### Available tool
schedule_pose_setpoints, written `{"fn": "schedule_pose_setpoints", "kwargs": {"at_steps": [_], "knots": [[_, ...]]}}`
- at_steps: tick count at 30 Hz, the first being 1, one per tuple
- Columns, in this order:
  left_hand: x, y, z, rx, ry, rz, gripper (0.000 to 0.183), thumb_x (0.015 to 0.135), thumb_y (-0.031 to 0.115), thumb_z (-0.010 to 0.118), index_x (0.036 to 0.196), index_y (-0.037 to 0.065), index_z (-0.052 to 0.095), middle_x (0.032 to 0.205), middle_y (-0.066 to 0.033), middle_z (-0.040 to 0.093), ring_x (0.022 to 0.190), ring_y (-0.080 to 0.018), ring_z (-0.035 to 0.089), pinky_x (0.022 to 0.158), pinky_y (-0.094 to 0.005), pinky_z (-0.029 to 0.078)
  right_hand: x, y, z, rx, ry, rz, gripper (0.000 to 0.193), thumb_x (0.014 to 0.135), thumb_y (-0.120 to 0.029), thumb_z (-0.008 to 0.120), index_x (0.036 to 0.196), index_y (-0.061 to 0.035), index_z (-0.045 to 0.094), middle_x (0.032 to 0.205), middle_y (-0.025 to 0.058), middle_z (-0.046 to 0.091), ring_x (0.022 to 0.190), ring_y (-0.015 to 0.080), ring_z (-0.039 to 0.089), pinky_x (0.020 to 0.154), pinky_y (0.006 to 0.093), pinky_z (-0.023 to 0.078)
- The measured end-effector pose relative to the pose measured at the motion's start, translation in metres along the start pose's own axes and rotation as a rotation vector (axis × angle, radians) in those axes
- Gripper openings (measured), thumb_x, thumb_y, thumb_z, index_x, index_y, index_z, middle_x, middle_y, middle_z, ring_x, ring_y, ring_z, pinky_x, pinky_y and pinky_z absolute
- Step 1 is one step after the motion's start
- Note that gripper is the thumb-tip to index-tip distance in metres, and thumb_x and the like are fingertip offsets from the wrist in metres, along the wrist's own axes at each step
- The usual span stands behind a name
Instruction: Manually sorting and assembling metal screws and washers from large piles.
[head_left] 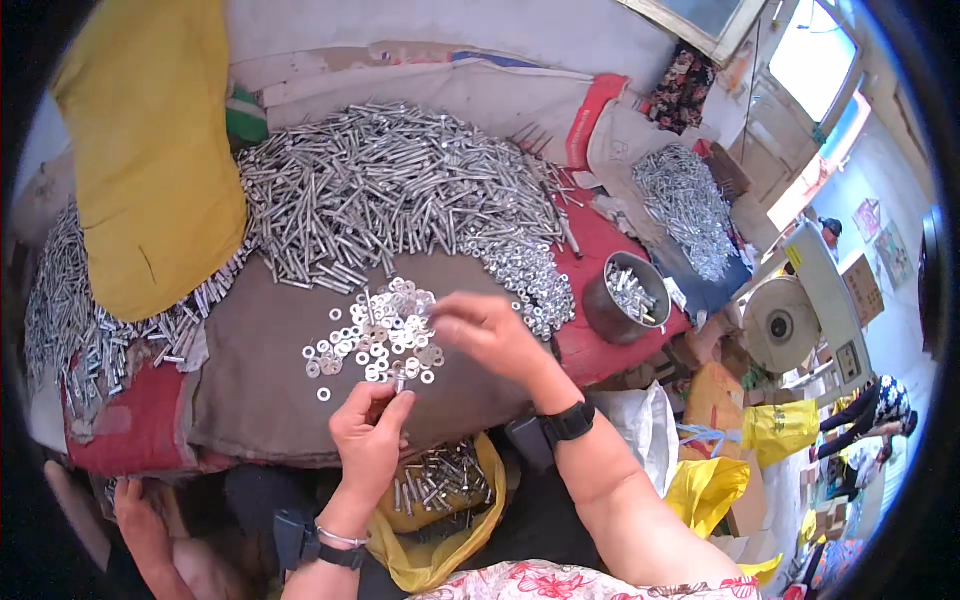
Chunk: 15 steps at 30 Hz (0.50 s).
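Note:
My left hand (pixel 368 432) is closed, thumb against fingers, on a metal bolt (pixel 401 382) whose end pokes up above the fingertips. The rest of the bolt is hidden in the grip. Just beyond it, a scatter of flat silver washers (pixel 378 352) lies on a brown cloth (pixel 270 400). My right hand (pixel 482 332) hovers at the right edge of these washers, its fingers smeared by motion; whether they pinch anything does not show.
A large heap of long bolts (pixel 370 190) fills the table's back, with nuts (pixel 530 285) at its right. A metal pot (pixel 625 300) holds more pieces. Below the table edge hangs a yellow bag (pixel 490 510) of bolts. Another person's hand (pixel 140 525) is at lower left.

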<state>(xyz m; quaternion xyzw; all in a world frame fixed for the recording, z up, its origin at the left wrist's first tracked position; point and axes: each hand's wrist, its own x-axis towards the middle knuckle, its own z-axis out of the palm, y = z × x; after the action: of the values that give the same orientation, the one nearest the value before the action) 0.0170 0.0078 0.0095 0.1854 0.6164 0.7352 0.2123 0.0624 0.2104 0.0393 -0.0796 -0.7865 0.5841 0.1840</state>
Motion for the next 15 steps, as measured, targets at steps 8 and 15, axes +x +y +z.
{"fn": "schedule_pose_setpoints", "kwargs": {"at_steps": [8, 15], "knots": [[0.000, 0.007, 0.002, 0.014, 0.024, -0.120, 0.007, 0.087, 0.008, 0.068, 0.087, 0.005, 0.062, 0.070, 0.0060, 0.058, 0.058, 0.0015, 0.048, 0.043, -0.0165, 0.041, 0.040, 0.064, -0.055, -1.356, 0.457, -0.114, 0.007, 0.075, -0.011, 0.064, 0.079, -0.0051, 0.063, 0.079, 0.0136, 0.064, 0.072, 0.0335, 0.064, 0.066, 0.0439, 0.051], [0.004, -0.010, -0.008, 0.066, 0.000, 0.028, 0.007, 0.086, 0.009, 0.069, 0.091, 0.004, 0.066, 0.069, 0.0067, 0.057, 0.056, 0.0014, 0.047, 0.042, -0.0161, 0.038, 0.037, 0.047, -0.029, -1.192, 0.406, -0.138, 0.007, 0.077, -0.010, 0.062, 0.078, -0.0040, 0.061, 0.077, 0.0149, 0.064, 0.072, 0.0348, 0.065, 0.064, 0.0449, 0.050]]}}
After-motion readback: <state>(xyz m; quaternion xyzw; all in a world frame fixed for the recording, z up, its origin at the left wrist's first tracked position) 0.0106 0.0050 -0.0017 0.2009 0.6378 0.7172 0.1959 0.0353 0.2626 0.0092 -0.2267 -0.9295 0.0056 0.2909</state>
